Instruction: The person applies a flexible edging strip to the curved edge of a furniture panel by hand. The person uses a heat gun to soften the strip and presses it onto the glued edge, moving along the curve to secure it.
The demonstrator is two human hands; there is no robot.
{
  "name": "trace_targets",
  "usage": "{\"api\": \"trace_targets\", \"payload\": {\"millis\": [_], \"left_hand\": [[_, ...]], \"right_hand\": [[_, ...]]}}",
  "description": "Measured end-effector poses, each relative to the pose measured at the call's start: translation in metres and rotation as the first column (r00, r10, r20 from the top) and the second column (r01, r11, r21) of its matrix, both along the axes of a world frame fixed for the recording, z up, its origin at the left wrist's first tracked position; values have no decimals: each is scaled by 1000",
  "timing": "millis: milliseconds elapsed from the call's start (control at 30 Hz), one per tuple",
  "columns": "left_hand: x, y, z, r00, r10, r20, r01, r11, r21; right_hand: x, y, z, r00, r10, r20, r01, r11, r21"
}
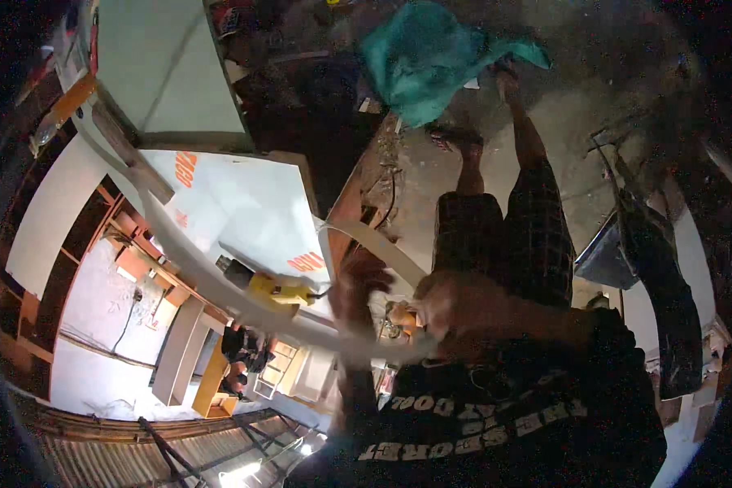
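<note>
A long, pale, flexible strip [252, 303] sweeps from the upper left towards my body and bends back in a loop. My right hand [443, 305] is closed around the strip near this bend. My left hand [361, 281] is beside the loop, smeared by motion, and its finger position is unclear. Left of that hand, a yellow and black power tool [275, 291] lies on a white panel [244, 199] with orange printing. The strip passes close in front of the tool.
A pale green board [167, 69] adjoins the white panel. Green cloth [423, 61] lies on the floor beyond my feet. Dark fabric [659, 285] hangs at the right. Another person [244, 350] is in the background near wooden cabinet parts [211, 382].
</note>
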State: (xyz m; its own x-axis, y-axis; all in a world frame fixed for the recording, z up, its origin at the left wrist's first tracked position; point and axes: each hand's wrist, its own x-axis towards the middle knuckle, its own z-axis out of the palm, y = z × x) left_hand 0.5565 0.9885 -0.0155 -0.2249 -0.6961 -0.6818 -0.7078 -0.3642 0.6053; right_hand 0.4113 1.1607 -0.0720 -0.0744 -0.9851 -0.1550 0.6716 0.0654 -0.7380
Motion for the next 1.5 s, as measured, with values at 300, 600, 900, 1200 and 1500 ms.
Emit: {"api": "trace_targets", "payload": {"millis": [300, 600, 900, 1200, 1500], "left_hand": [[-15, 22, -11, 934, 278, -224, -138, 860, 491], [-10, 21, -14, 849, 438, -296, -137, 723, 677], [20, 21, -18, 874, 388, -292, -80, 709, 700], [23, 21, -15, 866, 470, -169, -232, 678, 698], [16, 21, -15, 927, 292, -234, -92, 784, 614]], "right_hand": [[7, -20, -9, 840, -325, -435, 85, 870, -486], [-29, -89, -71, 958, -78, -276, 120, 983, 140], [-34, -102, -91, 981, -83, -173, 116, 975, 190], [-37, -115, -108, 902, -99, -420, 199, 959, 201], [-54, -165, -94, 962, -223, -160, 240, 966, 97]]}}
